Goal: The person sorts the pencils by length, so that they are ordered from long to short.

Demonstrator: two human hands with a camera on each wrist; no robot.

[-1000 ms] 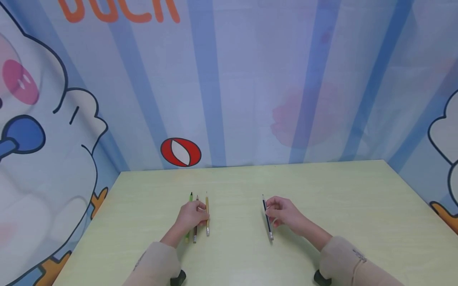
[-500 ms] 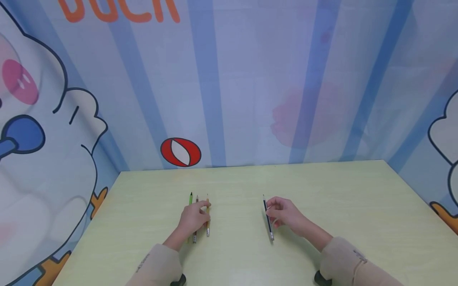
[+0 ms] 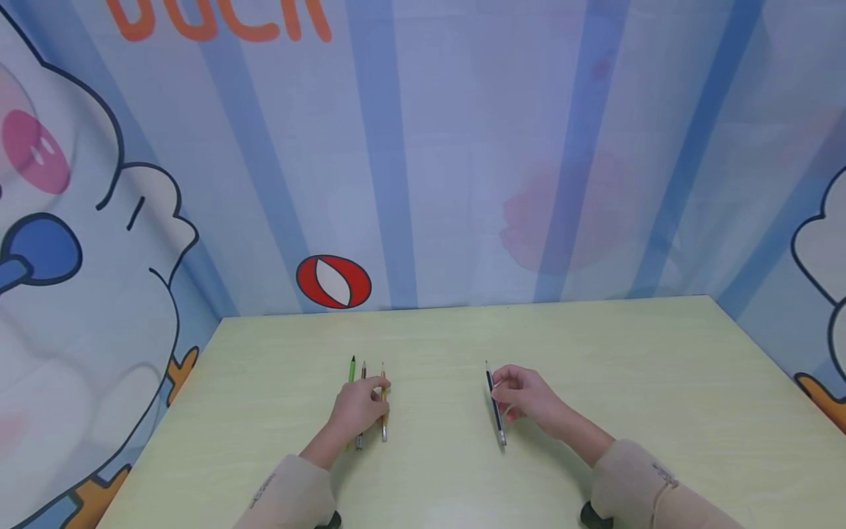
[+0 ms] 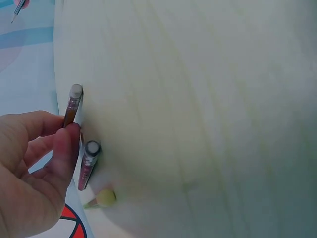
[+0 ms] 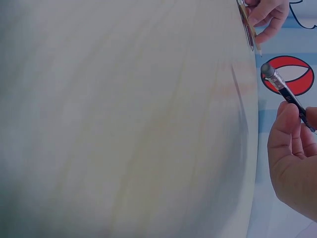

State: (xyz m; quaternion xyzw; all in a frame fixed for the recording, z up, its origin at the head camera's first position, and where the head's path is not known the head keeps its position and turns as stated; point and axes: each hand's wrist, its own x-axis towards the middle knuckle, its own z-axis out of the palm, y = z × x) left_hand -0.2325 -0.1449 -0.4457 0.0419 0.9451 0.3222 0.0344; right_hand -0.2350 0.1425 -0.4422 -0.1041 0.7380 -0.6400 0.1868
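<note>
My left hand (image 3: 357, 405) pinches a yellow pencil (image 3: 385, 431) between thumb and fingers, its metal-banded eraser end towards me. Just left of it on the table lie a dark reddish-brown pencil (image 3: 363, 369) and a green pencil (image 3: 352, 369), both partly hidden by that hand. The left wrist view shows the brown pencil's end (image 4: 89, 161) and the green one's rounded yellow end (image 4: 106, 198). Farther right, my right hand (image 3: 525, 395) holds a dark pencil (image 3: 498, 420) by its middle; its grey eraser (image 5: 268, 69) and silver band show in the right wrist view.
The pale yellow-green table (image 3: 436, 470) spreads under both hands and reaches back to a blue striped backdrop (image 3: 463, 184) printed with cartoon figures. Bare tabletop separates the two hands.
My left hand has shifted slightly right, its fingers changing their hold on the yellow pencil, which sits a little nearer me. The right hand and dark pencil have barely moved.
</note>
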